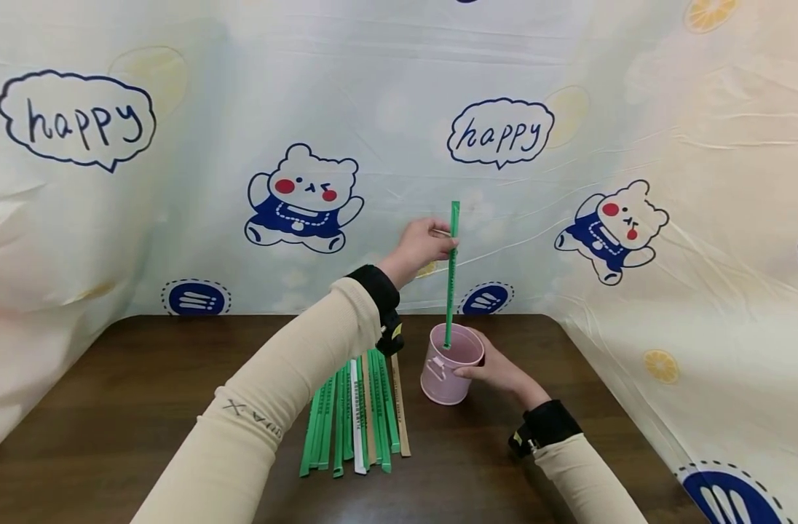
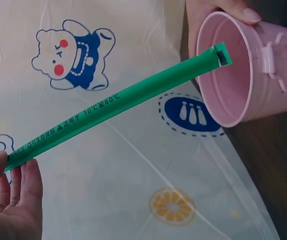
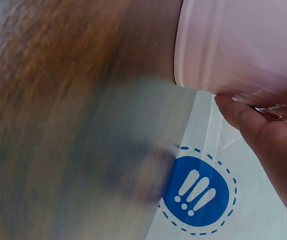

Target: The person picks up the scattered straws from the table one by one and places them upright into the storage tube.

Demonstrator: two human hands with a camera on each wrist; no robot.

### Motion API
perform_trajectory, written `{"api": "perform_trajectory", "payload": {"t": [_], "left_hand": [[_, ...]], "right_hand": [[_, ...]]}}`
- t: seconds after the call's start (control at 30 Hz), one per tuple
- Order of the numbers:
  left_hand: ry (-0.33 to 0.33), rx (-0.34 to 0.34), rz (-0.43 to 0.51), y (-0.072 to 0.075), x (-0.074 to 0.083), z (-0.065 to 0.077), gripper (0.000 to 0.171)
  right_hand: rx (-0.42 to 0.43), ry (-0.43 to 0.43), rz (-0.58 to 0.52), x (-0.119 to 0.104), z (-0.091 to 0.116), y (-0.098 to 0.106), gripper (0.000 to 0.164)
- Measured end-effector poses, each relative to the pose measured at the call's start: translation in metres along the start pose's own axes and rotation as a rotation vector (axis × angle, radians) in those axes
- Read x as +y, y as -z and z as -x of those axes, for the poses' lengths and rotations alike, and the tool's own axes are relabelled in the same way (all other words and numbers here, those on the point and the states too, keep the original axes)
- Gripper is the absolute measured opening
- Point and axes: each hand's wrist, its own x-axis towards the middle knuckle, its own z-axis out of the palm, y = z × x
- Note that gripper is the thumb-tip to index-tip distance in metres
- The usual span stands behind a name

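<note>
My left hand [image 1: 420,247] pinches a green-wrapped straw [image 1: 451,284] near its upper end. The straw stands almost upright, its lower end at the mouth of a small pink bucket [image 1: 443,384]. In the left wrist view, printed characters run along the straw [image 2: 98,107], and its far tip overlaps the bucket's opening. My right hand [image 1: 504,370] grips the bucket's right side, thumb toward the front. The right wrist view shows the bucket wall [image 3: 243,45] with the fingers [image 3: 253,122] against it. A small handle [image 2: 278,62] sticks out from the bucket's side.
Several wrapped straws [image 1: 343,415], mostly green with a white one and some brown ones, lie side by side on the brown table [image 1: 143,407], partly under my left forearm. A printed curtain [image 1: 399,87] hangs behind the table's back edge.
</note>
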Motion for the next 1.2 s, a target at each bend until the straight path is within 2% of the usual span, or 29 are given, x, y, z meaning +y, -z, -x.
{"api": "perform_trajectory", "payload": {"t": [0.17, 0.33, 0.5, 0.73, 0.93, 1.2], "left_hand": [[-0.023, -0.037, 0.022, -0.007, -0.015, 0.000, 0.032], [-0.015, -0.055, 0.027, -0.015, -0.038, 0.002, 0.033], [-0.015, -0.077, -0.009, -0.030, -0.055, 0.002, 0.031], [-0.055, -0.127, -0.056, -0.046, -0.068, 0.004, 0.029], [-0.080, -0.134, -0.131, -0.057, -0.080, 0.005, 0.032], [-0.093, -0.127, -0.142, -0.065, -0.094, 0.004, 0.028]], "right_hand": [[-0.003, 0.007, -0.034, 0.001, -0.001, -0.004, 0.090], [-0.021, -0.002, -0.053, 0.003, -0.001, -0.009, 0.090], [-0.022, -0.007, -0.074, 0.004, -0.001, -0.010, 0.091], [-0.040, -0.019, -0.111, 0.003, -0.002, -0.007, 0.086], [-0.030, -0.010, -0.099, 0.000, -0.002, -0.002, 0.087], [-0.034, -0.036, -0.106, 0.001, -0.001, 0.001, 0.091]]}}
